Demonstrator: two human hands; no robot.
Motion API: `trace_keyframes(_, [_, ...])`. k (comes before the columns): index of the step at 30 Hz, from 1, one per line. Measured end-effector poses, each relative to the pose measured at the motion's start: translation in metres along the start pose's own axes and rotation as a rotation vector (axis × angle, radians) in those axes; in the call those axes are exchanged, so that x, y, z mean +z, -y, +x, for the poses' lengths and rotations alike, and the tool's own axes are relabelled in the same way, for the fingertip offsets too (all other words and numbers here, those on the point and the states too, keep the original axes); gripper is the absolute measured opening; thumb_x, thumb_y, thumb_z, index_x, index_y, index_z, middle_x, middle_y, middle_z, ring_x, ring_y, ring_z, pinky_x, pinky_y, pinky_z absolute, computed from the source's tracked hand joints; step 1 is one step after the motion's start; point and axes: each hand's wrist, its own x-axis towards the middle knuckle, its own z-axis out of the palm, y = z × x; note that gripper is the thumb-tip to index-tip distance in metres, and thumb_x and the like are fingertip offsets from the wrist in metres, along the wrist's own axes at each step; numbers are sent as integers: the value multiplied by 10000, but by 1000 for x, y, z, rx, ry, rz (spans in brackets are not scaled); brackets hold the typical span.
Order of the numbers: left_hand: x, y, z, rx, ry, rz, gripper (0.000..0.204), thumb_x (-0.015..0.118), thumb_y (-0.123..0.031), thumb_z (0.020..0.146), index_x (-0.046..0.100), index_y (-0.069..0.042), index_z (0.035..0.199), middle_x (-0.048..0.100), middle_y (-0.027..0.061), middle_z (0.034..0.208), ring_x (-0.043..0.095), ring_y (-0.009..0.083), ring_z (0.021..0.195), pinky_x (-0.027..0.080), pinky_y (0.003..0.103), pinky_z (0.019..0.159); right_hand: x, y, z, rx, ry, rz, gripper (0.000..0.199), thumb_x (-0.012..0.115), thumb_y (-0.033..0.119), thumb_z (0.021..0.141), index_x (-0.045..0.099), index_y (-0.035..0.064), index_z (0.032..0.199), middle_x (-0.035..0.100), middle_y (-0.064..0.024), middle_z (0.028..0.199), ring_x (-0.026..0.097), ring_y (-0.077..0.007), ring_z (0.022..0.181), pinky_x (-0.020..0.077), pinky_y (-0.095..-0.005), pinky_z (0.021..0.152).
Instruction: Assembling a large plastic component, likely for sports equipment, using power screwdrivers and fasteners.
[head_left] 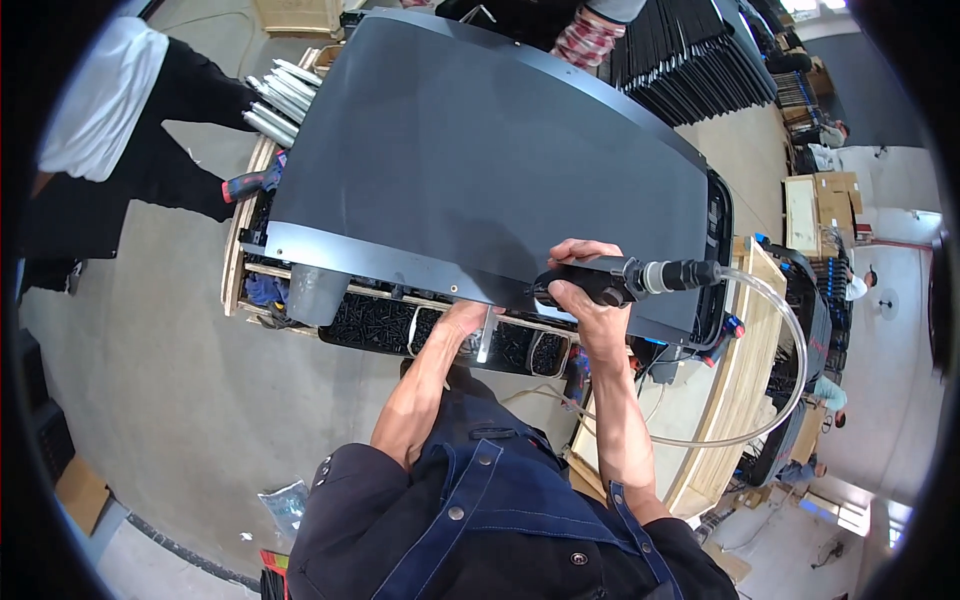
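Observation:
A large dark grey panel [480,160] with a lighter metal strip along its near edge lies across a wooden workbench [745,400]. My right hand [585,290] grips a black air-powered screwdriver [610,280], its tip pressed to the panel's near edge. A clear hose [795,350] loops from the tool's rear down to the right. My left hand [465,320] reaches under the panel's edge, over trays of small black screws [375,322]; its fingers are mostly hidden, so I cannot tell what they hold.
A person in black with a white top [110,100] stands at the far left. Silver tubes [275,105] lie at the bench's left end. Stacks of black panels [690,60] stand behind. Cardboard boxes [825,200] and other workers are at the right. The concrete floor [150,350] surrounds the bench.

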Motion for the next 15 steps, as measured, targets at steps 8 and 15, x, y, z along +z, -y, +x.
trace_keyframes(8, [-16,38,4,-54,-64,-85,186,699,-201,939,651,-101,1089,635,5,920,600,117,790,484,291,640,-2,-16,-1,-67,59,87,408,810,-30,732,539,77,1017,621,-98,978,630,-271,990,479,-483,1008])
trace_keyframes(15, [-24,57,3,-73,-48,-126,164,702,-180,931,644,-102,1063,629,3,900,594,116,770,485,298,645,-5,-23,-4,-108,87,22,384,782,-47,736,521,91,980,608,-78,933,626,-257,947,461,-500,1026])
